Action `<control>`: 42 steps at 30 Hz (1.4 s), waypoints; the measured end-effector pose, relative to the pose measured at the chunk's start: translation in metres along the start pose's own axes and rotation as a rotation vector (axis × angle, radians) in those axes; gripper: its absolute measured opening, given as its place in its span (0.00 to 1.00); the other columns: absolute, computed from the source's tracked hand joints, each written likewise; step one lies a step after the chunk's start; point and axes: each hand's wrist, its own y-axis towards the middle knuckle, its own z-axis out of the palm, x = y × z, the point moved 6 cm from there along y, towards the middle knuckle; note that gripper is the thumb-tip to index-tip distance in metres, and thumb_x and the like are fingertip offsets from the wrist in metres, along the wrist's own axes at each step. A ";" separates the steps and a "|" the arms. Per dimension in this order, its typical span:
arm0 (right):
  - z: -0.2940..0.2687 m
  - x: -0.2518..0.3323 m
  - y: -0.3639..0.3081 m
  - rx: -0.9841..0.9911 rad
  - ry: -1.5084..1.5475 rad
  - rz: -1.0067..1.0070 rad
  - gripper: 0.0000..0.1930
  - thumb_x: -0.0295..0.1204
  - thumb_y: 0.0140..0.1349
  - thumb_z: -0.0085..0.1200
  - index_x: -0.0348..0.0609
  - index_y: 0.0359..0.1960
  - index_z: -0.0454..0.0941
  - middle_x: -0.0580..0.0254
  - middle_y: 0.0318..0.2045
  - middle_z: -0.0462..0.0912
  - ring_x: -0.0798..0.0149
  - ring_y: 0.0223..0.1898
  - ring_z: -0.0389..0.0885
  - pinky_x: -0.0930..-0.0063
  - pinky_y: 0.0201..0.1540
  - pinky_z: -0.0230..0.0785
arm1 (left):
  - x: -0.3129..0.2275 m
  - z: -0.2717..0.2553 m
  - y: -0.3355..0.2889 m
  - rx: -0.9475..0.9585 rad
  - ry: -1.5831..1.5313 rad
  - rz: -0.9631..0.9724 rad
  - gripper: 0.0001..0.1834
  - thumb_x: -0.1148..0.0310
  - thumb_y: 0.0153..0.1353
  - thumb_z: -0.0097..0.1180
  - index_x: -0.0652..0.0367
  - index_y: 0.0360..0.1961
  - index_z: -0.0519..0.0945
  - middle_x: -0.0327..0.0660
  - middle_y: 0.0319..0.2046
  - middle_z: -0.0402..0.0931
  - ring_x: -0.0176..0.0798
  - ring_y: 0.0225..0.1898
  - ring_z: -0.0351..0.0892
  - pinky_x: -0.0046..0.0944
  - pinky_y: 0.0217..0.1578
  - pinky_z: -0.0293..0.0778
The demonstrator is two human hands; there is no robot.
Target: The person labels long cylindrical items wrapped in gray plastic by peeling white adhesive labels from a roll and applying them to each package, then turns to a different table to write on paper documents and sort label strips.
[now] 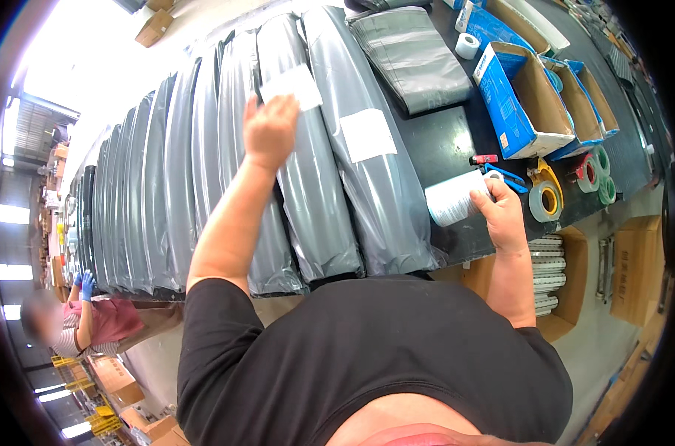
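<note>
A long row of grey plastic-wrapped packages (319,201) lies side by side on the black table. My left hand (270,132) is over one of them, fingers stretched out and thumb apart, at the lower left edge of a white label (302,83). The hand covers part of that label. On the package to the right is another white label (368,135), lying slightly askew. My right hand (501,212) grips a roll of white printed labels (452,199) at its right end, low over the table's near edge.
Right of the packages are a folded stack of grey bags (411,56), an open blue carton (527,104), a yellow tape dispenser (547,192) and green tape rolls (606,189). Below the table, a cardboard box (571,297) holds white rods. A person in blue gloves (87,285) stands at far left.
</note>
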 end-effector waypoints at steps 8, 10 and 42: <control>0.016 0.007 0.005 0.056 -0.023 -0.035 0.07 0.28 0.63 0.63 0.38 0.31 0.78 0.71 0.29 0.76 0.77 0.32 0.71 0.79 0.35 0.66 | -0.033 0.010 -0.050 0.150 -0.035 0.106 0.13 0.69 0.59 0.51 0.55 0.43 0.83 0.38 0.48 0.84 0.41 0.52 0.82 0.63 0.67 0.56; 0.024 0.006 0.005 0.077 0.033 0.024 0.07 0.27 0.63 0.63 0.38 0.31 0.78 0.71 0.29 0.76 0.78 0.31 0.72 0.79 0.34 0.66 | -0.033 0.011 -0.052 0.173 -0.037 0.114 0.13 0.69 0.59 0.51 0.55 0.43 0.83 0.38 0.48 0.84 0.41 0.53 0.82 0.63 0.67 0.56; 0.066 0.002 0.032 -0.002 0.521 0.053 0.10 0.32 0.66 0.61 0.37 0.36 0.80 0.66 0.32 0.82 0.73 0.33 0.76 0.74 0.38 0.70 | -0.101 -0.045 -0.044 0.284 -0.655 -0.408 0.37 0.53 0.55 0.68 0.62 0.60 0.72 0.58 0.71 0.57 0.63 0.75 0.46 0.60 0.72 0.47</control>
